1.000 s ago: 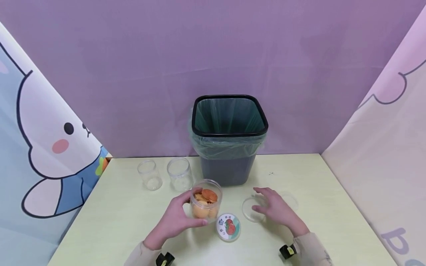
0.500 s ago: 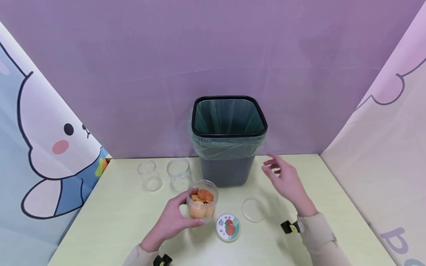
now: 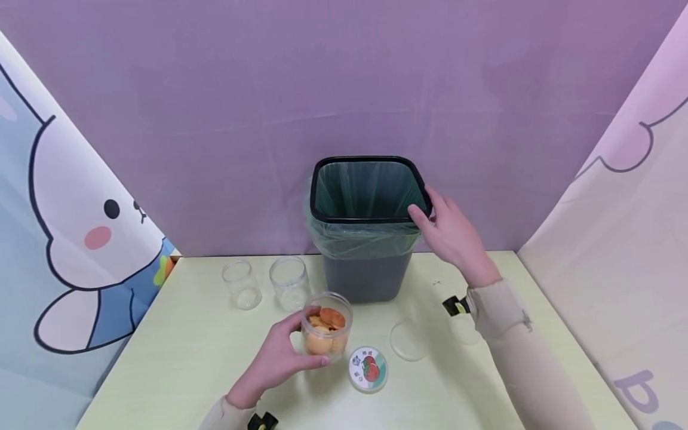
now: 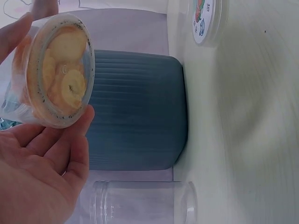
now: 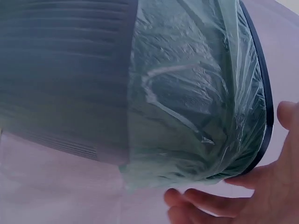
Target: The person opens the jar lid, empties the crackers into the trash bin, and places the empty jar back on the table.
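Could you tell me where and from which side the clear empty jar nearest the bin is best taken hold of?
Grip the clear jar round its side wall, about mid-height, coming from the front or its right. It stands upright with its mouth open, so the round wall suits a wrap of fingers and thumb. A second empty jar stands on its left and the bin behind to the right, so those sides look tighter.

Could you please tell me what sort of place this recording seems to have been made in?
Probably a staged tabletop recording booth: a pale green table boxed in by a plain purple backdrop and cartoon rabbit side panels, with a bag-lined dark bin on it.
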{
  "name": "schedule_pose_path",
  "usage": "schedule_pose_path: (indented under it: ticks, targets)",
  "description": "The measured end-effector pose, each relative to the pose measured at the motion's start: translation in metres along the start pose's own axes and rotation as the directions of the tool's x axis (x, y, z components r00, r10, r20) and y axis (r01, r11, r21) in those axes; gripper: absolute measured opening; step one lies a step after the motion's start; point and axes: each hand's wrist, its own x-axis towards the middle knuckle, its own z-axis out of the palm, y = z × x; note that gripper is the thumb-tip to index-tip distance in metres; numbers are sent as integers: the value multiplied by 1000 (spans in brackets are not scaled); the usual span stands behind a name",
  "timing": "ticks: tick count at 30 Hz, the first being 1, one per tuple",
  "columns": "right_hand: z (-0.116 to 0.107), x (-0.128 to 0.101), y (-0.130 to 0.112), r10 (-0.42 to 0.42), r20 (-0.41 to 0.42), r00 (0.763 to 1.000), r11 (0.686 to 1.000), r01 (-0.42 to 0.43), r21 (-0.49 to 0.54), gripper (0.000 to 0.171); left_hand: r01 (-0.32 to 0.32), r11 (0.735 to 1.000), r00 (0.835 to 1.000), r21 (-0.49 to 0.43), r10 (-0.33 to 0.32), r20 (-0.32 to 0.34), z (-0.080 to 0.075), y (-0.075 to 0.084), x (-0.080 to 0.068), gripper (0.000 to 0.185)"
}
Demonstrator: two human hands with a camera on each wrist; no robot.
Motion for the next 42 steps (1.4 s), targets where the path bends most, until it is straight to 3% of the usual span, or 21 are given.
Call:
schedule_pose_path:
  ticks: [8, 15, 27, 32, 37, 42]
  targets:
    - [-15, 20, -14, 93, 191, 977, 993, -75, -95, 101, -39, 999, 999, 27, 40, -26, -6, 1, 0, 87]
    - [-23, 21, -15, 127, 278, 952, 986, -91, -140, 97, -91, 994, 993, 60, 95, -67, -25, 10, 12, 86]
    - [-19, 23, -12, 137, 323, 936, 990, -138, -21, 99, -59, 980, 981, 190, 93, -173, -83, 58, 48, 74]
    - [-17, 23, -9, 134, 323, 937, 990, -140, -5, 98, -66, 969, 972, 236, 115, -203, -100, 80, 66, 71]
    - [-17, 23, -9, 140, 315, 939, 989, -148, 0, 98, -122, 944, 961, 306, 190, -203, -108, 95, 89, 71]
    - [-16, 24, -9, 155, 314, 937, 986, -165, 7, 99, -150, 887, 939, 437, 267, -219, -113, 113, 112, 69]
